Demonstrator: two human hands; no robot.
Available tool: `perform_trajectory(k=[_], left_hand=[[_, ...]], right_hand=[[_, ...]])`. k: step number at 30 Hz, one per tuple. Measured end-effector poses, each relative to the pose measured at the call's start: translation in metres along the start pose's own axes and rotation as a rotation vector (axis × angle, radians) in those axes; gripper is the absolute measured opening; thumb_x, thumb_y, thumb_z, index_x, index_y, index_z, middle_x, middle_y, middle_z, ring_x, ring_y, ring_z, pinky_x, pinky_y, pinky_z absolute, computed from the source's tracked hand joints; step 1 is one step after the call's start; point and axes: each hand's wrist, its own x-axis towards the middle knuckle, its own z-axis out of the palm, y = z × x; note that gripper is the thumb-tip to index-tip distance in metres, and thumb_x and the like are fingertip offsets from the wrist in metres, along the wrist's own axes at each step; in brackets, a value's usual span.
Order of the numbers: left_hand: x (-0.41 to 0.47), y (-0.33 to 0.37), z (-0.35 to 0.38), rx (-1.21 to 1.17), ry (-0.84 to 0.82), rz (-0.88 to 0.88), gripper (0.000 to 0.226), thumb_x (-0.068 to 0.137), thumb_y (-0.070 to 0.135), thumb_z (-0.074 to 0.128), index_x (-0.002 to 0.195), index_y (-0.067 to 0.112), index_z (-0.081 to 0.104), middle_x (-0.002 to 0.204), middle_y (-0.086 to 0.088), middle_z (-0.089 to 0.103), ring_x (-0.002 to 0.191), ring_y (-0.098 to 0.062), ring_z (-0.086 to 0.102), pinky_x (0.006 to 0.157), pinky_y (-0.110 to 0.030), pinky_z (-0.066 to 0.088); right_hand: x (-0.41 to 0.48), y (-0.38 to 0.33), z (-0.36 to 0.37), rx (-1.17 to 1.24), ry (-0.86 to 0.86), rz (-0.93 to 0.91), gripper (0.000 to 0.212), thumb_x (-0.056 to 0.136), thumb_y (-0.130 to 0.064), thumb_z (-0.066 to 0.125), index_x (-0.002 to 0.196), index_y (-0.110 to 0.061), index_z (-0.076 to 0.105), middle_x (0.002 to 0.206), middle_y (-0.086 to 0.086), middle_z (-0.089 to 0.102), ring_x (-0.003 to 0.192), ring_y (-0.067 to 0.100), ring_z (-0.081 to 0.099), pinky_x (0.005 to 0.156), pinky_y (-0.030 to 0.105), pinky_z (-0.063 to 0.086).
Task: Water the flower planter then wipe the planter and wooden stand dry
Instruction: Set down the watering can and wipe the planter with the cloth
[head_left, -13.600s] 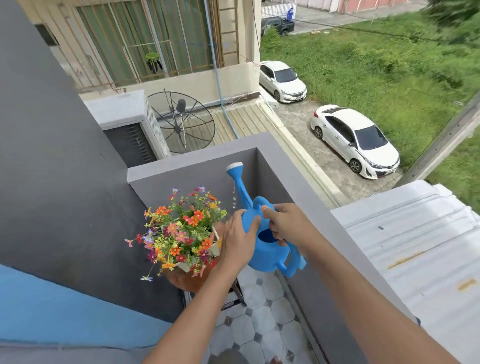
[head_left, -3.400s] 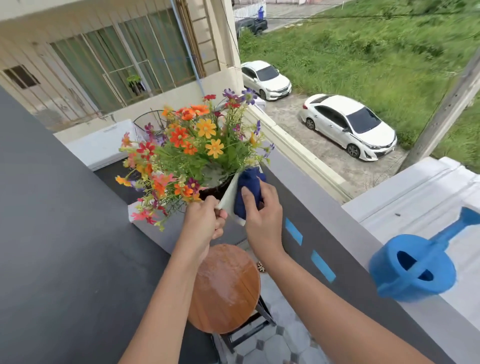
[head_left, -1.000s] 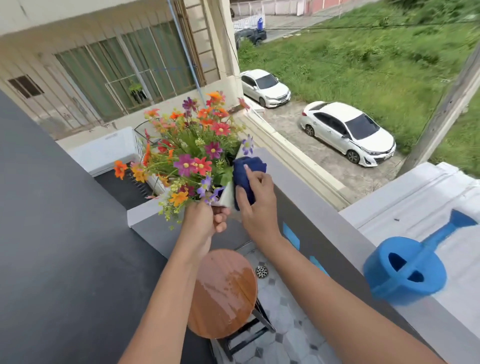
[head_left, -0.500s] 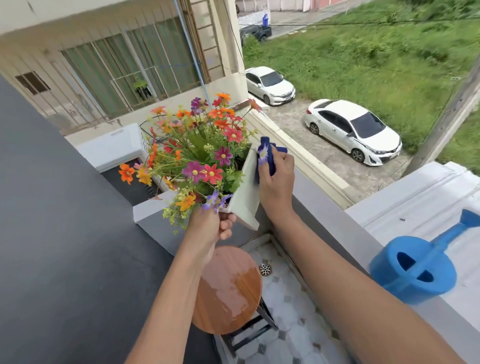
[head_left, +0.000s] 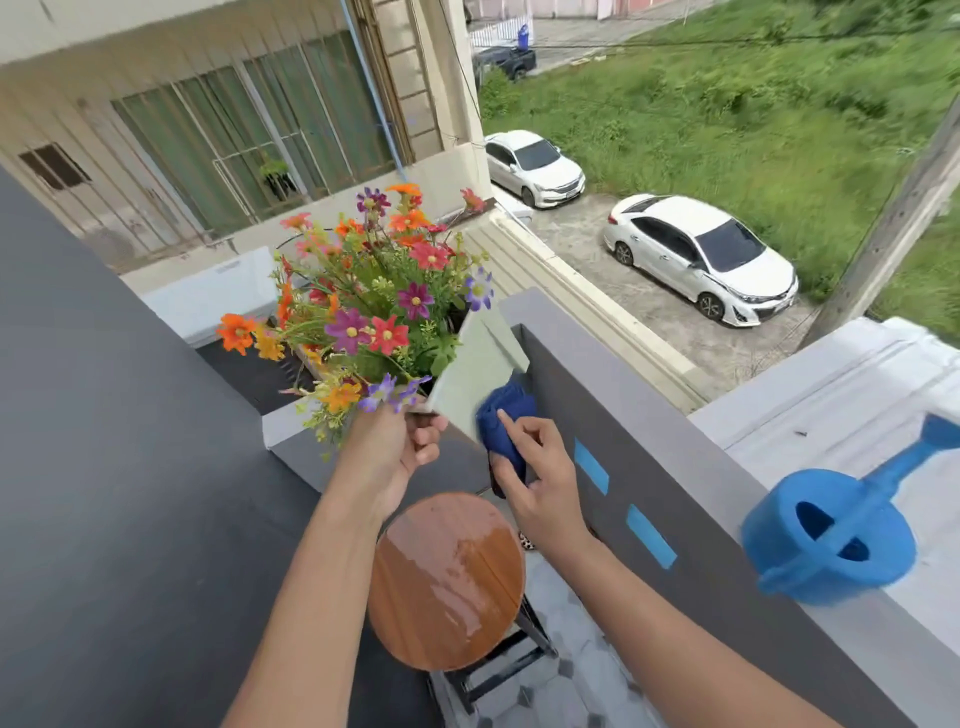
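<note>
My left hand (head_left: 393, 451) holds the white flower planter (head_left: 475, 364) up in the air by its near corner, tilted, with colourful flowers (head_left: 374, 306) spilling out to the left. My right hand (head_left: 537, 475) presses a dark blue cloth (head_left: 501, 418) against the planter's lower side wall. Below my hands stands the round wooden stand (head_left: 447, 579) on black legs, its top shiny with water. The blue watering can (head_left: 831, 540) rests on the balcony ledge at the right, spout pointing away.
A grey balcony wall (head_left: 649, 415) with blue tape strips runs along the right. A dark wall fills the left. Tiled floor (head_left: 566, 686) lies under the stand. Beyond the ledge are a white metal roof, parked cars and grass far below.
The cloth in my right hand slid from the planter's top rim down to its lower side. The planter stays lifted in my left hand, turned a little more.
</note>
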Motion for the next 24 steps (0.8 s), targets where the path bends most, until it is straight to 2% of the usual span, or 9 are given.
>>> perform_trajectory(k=[6, 9, 12, 14, 16, 18, 20, 22, 24], left_hand=[[-0.006, -0.009, 0.012, 0.12, 0.027, 0.064, 0.031, 0.105, 0.011, 0.03, 0.079, 0.008, 0.048, 0.058, -0.011, 0.052, 0.036, -0.008, 0.036, 0.031, -0.018, 0.025], [-0.007, -0.011, 0.011, 0.062, -0.003, 0.014, 0.028, 0.101, 0.004, 0.022, 0.087, 0.01, 0.045, 0.064, -0.014, 0.051, 0.034, -0.007, 0.038, 0.031, -0.017, 0.026], [-0.012, -0.01, 0.01, -0.02, -0.051, -0.012, 0.029, 0.098, 0.0, 0.025, 0.078, 0.01, 0.044, 0.061, -0.014, 0.052, 0.033, -0.007, 0.038, 0.031, -0.016, 0.026], [-0.014, -0.008, 0.01, -0.058, -0.062, -0.019, 0.029, 0.097, -0.001, 0.03, 0.074, 0.009, 0.044, 0.058, -0.012, 0.052, 0.032, -0.007, 0.038, 0.03, -0.015, 0.025], [-0.013, -0.01, 0.007, -0.047, -0.055, -0.029, 0.029, 0.096, -0.002, 0.03, 0.072, 0.009, 0.043, 0.061, -0.013, 0.049, 0.032, -0.008, 0.038, 0.03, -0.015, 0.025], [-0.012, -0.014, 0.004, 0.005, -0.036, -0.025, 0.031, 0.097, -0.003, 0.028, 0.073, 0.008, 0.044, 0.063, -0.013, 0.049, 0.032, -0.008, 0.038, 0.03, -0.015, 0.027], [-0.012, -0.022, 0.0, 0.039, -0.028, -0.012, 0.034, 0.1, -0.002, 0.024, 0.075, 0.008, 0.045, 0.066, -0.014, 0.049, 0.032, -0.007, 0.04, 0.03, -0.015, 0.028], [-0.013, -0.025, 0.002, 0.044, -0.025, -0.001, 0.037, 0.101, -0.002, 0.021, 0.076, 0.009, 0.046, 0.067, -0.014, 0.049, 0.031, -0.005, 0.04, 0.03, -0.016, 0.027], [-0.012, -0.024, 0.006, 0.069, -0.008, 0.016, 0.034, 0.1, -0.001, 0.021, 0.077, 0.01, 0.045, 0.066, -0.014, 0.05, 0.032, -0.005, 0.04, 0.03, -0.017, 0.026]], right_hand=[[0.033, -0.047, 0.014, 0.098, 0.137, -0.079, 0.044, 0.093, -0.006, 0.062, 0.137, -0.004, 0.057, 0.11, 0.003, 0.048, 0.105, -0.004, 0.047, 0.095, 0.013, 0.037], [0.063, -0.05, 0.012, 0.043, 0.226, -0.084, 0.043, 0.095, -0.013, 0.059, 0.136, 0.0, 0.058, 0.111, 0.003, 0.048, 0.103, 0.005, 0.048, 0.095, 0.012, 0.037], [0.088, -0.03, 0.004, -0.039, 0.282, -0.016, 0.044, 0.096, -0.008, 0.06, 0.138, 0.001, 0.056, 0.114, 0.004, 0.045, 0.105, 0.008, 0.046, 0.098, 0.018, 0.038], [0.093, -0.014, 0.002, -0.097, 0.267, 0.024, 0.043, 0.096, -0.007, 0.06, 0.138, 0.001, 0.055, 0.115, 0.002, 0.043, 0.104, 0.007, 0.045, 0.099, 0.01, 0.034], [0.093, -0.006, 0.001, -0.061, 0.25, 0.102, 0.041, 0.098, -0.008, 0.059, 0.138, 0.0, 0.055, 0.114, 0.002, 0.043, 0.098, 0.0, 0.044, 0.092, 0.001, 0.03], [0.097, -0.006, -0.003, 0.002, 0.243, 0.195, 0.035, 0.099, -0.008, 0.056, 0.133, -0.001, 0.059, 0.11, 0.004, 0.044, 0.09, -0.01, 0.045, 0.085, 0.003, 0.034], [0.105, -0.013, -0.006, 0.031, 0.211, 0.243, 0.031, 0.099, -0.008, 0.054, 0.128, -0.002, 0.062, 0.109, 0.005, 0.045, 0.092, -0.018, 0.044, 0.085, 0.009, 0.038], [0.111, -0.03, -0.005, 0.06, 0.199, 0.218, 0.03, 0.098, -0.008, 0.056, 0.126, -0.001, 0.063, 0.108, 0.004, 0.046, 0.09, -0.012, 0.047, 0.083, 0.003, 0.034], [0.106, -0.049, 0.002, 0.079, 0.204, 0.14, 0.027, 0.096, -0.012, 0.058, 0.119, 0.001, 0.065, 0.103, 0.003, 0.046, 0.084, -0.002, 0.045, 0.083, 0.012, 0.036]])
